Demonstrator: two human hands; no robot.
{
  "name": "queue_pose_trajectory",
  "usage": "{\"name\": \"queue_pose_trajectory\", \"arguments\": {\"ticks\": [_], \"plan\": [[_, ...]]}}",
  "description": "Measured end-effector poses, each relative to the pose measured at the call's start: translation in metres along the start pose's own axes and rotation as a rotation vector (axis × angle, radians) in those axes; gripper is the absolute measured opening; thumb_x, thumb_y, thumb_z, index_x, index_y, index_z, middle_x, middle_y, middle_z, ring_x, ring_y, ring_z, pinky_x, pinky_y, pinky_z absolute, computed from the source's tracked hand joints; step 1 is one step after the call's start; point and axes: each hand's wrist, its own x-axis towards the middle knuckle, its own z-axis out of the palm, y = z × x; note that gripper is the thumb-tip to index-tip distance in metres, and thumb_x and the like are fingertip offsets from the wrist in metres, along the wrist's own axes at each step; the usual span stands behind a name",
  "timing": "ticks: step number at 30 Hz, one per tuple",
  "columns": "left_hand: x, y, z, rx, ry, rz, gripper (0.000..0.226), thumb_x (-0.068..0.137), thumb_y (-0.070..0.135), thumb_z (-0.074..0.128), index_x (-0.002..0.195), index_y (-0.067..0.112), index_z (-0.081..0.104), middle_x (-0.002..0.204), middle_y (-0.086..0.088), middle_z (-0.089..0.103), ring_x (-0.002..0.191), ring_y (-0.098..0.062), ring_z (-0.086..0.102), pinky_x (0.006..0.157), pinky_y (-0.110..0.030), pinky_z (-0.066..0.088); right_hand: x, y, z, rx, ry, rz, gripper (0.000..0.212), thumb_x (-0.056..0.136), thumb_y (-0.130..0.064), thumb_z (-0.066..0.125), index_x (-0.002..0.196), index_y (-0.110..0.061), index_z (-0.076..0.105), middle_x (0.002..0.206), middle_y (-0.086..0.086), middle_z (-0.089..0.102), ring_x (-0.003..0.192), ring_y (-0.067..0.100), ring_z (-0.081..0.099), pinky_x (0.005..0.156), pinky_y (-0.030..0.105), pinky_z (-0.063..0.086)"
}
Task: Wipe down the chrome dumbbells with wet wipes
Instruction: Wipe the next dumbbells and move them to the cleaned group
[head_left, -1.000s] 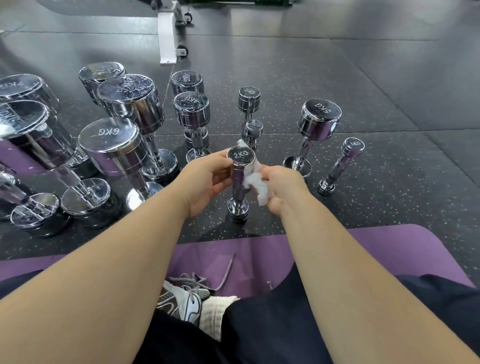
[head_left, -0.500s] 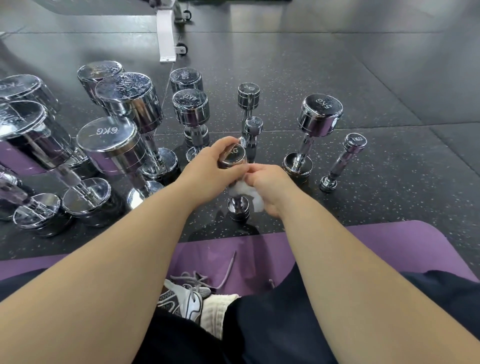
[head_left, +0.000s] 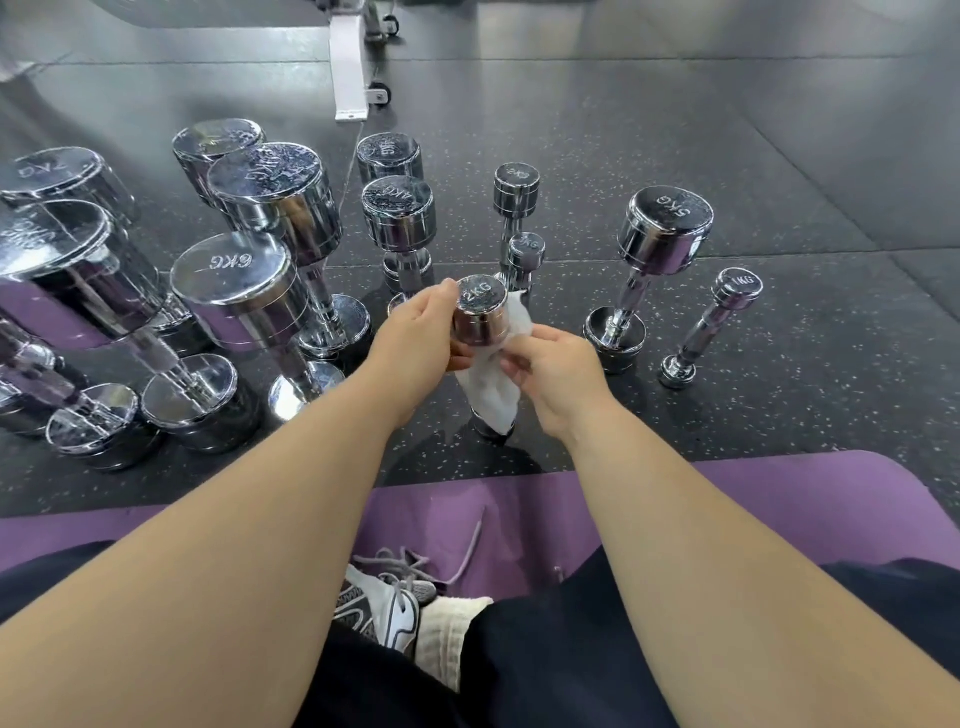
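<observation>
Legs: the person sits with dark-clothed legs crossed at the near edge; a grey and white shoe (head_left: 387, 605) with loose laces and a cream sock (head_left: 449, 634) show between them.
Mat: a purple mat (head_left: 753, 499) lies under the legs, and its far edge ends just short of the dumbbell being wiped.
Floor: dark speckled rubber floor (head_left: 779, 364) carries all the weights.
Left grip: the left grip (head_left: 415, 338) has its thumb and fingers curled round the top head of the 2KG dumbbell (head_left: 480, 317) from the left.
2KG dumbbell: it stands on end in the near centre, just beyond the mat; the wipe mostly hides its lower head.
Right grip: the right grip (head_left: 558, 371) pinches the wet wipe (head_left: 493, 389) against the dumbbell just under the top head.
Wet wipe: white and crumpled, it wraps the far right side of the head and hangs down over the shaft.
Right group: a 5KG dumbbell (head_left: 665, 231) stands on end to the right, and a slim 1KG dumbbell (head_left: 735, 286) stands tilted further right.
Middle group: two small dumbbells (head_left: 525, 254) stand just behind the held one, with two medium dumbbells (head_left: 399, 213) to their left.
Left group: a 6KG dumbbell (head_left: 234, 275) and larger chrome dumbbells (head_left: 78, 260) stand crowded on end.
Far: a white frame (head_left: 349, 62) with small castors rests on the floor.
</observation>
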Motion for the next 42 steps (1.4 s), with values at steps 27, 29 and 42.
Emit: {"name": "queue_pose_trajectory", "arguments": {"ticks": [27, 29, 42], "plan": [[0.024, -0.014, 0.017, -0.136, 0.214, -0.278, 0.021, 0.086, -0.001, 0.059, 0.077, 0.018, 0.061, 0.073, -0.002, 0.061, 0.058, -0.012, 0.054, 0.056, -0.024, 0.049, 0.002, -0.031, 0.0, 0.147, 0.073, 0.215, 0.022, 0.088, 0.005, 0.04, 0.075, -0.003, 0.057, 0.07, 0.009, 0.059, 0.06, 0.016, 0.054, 0.05, 0.022, 0.051], [0.024, -0.003, 0.018, -0.429, 0.101, -0.377, 0.022, 0.084, -0.009, 0.053, 0.074, 0.009, 0.061, 0.058, -0.002, 0.059, 0.044, -0.009, 0.051, 0.051, -0.02, 0.046, 0.007, -0.035, -0.002, 0.187, 0.087, 0.231, 0.019, 0.088, 0.0, 0.04, 0.076, -0.004, 0.053, 0.065, 0.008, 0.057, 0.061, 0.018, 0.053, 0.052, 0.027, 0.054], [-0.002, 0.013, 0.0, -0.269, -0.044, -0.507, 0.017, 0.1, 0.005, 0.043, 0.093, -0.001, 0.058, 0.08, -0.015, 0.066, 0.057, -0.018, 0.065, 0.048, -0.022, 0.056, -0.005, -0.044, -0.018, 0.22, 0.026, 0.388, 0.03, 0.086, 0.013, 0.03, 0.101, 0.009, 0.056, 0.098, 0.022, 0.066, 0.082, 0.028, 0.066, 0.058, 0.034, 0.061]]}}
